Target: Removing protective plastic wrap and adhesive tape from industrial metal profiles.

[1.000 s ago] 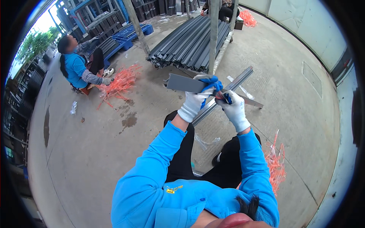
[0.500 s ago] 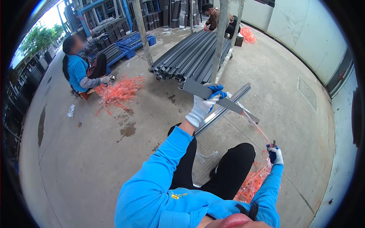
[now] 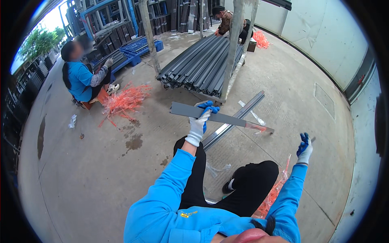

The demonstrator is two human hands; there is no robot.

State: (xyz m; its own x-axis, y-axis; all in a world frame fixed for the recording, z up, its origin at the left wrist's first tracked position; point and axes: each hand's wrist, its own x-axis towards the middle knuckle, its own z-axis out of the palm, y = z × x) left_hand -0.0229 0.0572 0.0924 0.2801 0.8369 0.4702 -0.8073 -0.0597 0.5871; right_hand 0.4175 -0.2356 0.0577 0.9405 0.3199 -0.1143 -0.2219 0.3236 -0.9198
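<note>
My left hand, in a white and blue glove, grips a flat grey metal bar near its middle and holds it out level in front of me. The bar's right end carries a bit of orange film. My right hand, gloved the same way, is raised out to my right, pinching a thin clear strip that stretches back toward the bar's right end. A long grey metal channel lies on the concrete floor just beyond my knees.
A rack of long grey profiles stands ahead. Orange film scraps lie by a seated person in blue at left; more scraps lie by my right leg. Another person works at the back. A wall runs along the right.
My right hand left the bar and swung out to the right and upward, drawing a thin strip off the bar's end. My left hand kept hold of the bar.
</note>
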